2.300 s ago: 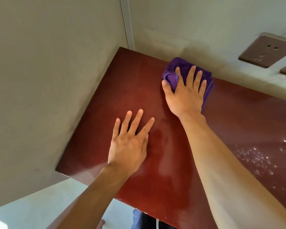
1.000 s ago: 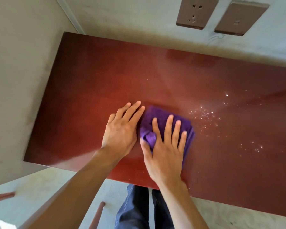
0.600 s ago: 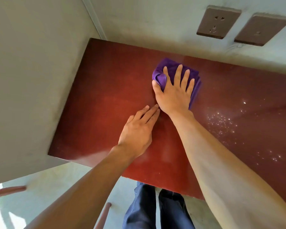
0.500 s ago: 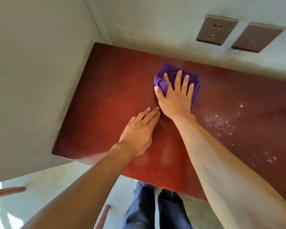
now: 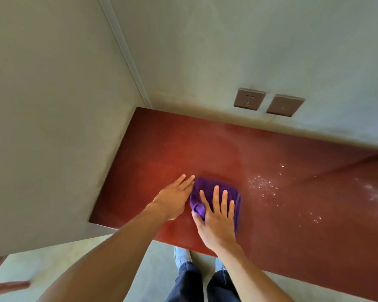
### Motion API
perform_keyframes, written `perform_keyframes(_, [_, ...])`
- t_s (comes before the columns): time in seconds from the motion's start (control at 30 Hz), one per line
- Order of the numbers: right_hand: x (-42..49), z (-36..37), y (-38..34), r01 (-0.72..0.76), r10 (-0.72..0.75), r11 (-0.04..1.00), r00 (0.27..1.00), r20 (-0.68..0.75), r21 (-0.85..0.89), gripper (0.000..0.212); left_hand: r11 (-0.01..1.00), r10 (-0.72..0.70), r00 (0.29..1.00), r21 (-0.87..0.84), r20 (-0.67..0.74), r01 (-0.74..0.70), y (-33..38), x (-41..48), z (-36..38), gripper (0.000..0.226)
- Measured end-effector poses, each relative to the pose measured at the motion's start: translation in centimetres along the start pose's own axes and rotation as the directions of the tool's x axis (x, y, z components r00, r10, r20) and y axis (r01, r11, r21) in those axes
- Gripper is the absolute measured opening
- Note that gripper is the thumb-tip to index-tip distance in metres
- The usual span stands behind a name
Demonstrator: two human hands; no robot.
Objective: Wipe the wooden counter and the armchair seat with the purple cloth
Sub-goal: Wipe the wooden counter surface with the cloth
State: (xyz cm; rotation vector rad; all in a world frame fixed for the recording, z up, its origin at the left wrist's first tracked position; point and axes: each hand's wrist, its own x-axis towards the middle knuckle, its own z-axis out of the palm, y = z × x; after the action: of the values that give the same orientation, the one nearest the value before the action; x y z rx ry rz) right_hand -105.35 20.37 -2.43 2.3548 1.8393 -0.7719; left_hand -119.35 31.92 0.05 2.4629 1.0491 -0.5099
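Right hand (image 5: 218,221): fingers spread flat, pressing the purple cloth (image 5: 207,188) near the front edge of the desk (image 5: 183,149).
Left hand (image 5: 172,199): flat beside it, holding nothing.
Technique: even pressure, overlapping strokes toward the white specks (image 5: 262,186).

counter (image 5: 292,214) 1 | on counter: cloth (image 5: 207,186) 1, hands 2 (left hand (image 5: 172,199), right hand (image 5: 218,223)) | above counter: wall plates (image 5: 249,99) 2 | below counter: legs (image 5: 183,284) 2
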Motion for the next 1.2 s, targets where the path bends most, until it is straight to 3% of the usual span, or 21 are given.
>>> perform_keyframes(0.23, [-8.6,3.6,-0.9,0.086,-0.085,0.995,0.996,0.032,-0.047,0.077,0.997,-0.037,0.999,-0.063,0.023,0.039,0.1,0.0,-0.1,0.078])
perform_keyframes(0.43, [-8.7,4.1,0.3,0.063,-0.062,0.998,0.997,0.055,-0.013,0.081,0.996,-0.065,0.997,-0.066,-0.042,0.062,0.5,0.0,1.0,0.078])
perform_keyframes(0.63, [-1.3,1.4,0.7,-0.059,0.061,0.998,0.996,-0.067,0.020,0.072,0.992,-0.070,0.996,-0.108,-0.056,0.063,0.2,0.3,1.2,0.077])
perform_keyframes(0.73, [4.6,-0.6,1.5,-0.109,0.108,0.994,0.992,-0.063,-0.015,0.074,0.991,-0.087,0.994,-0.111,-0.058,0.081,0.3,0.3,1.3,0.079])
perform_keyframes(0.97, [15.9,-4.5,0.7,-0.198,0.204,0.976,0.977,-0.063,0.092,0.073,0.981,-0.092,0.995,-0.172,-0.023,0.087,-0.2,0.8,1.4,0.079])
perform_keyframes(1.2, [16.3,-5.0,2.4,-0.051,0.046,0.998,0.990,-0.131,-0.035,0.072,0.982,-0.132,0.988,-0.146,-0.086,0.118,-0.1,1.2,0.8,0.069])
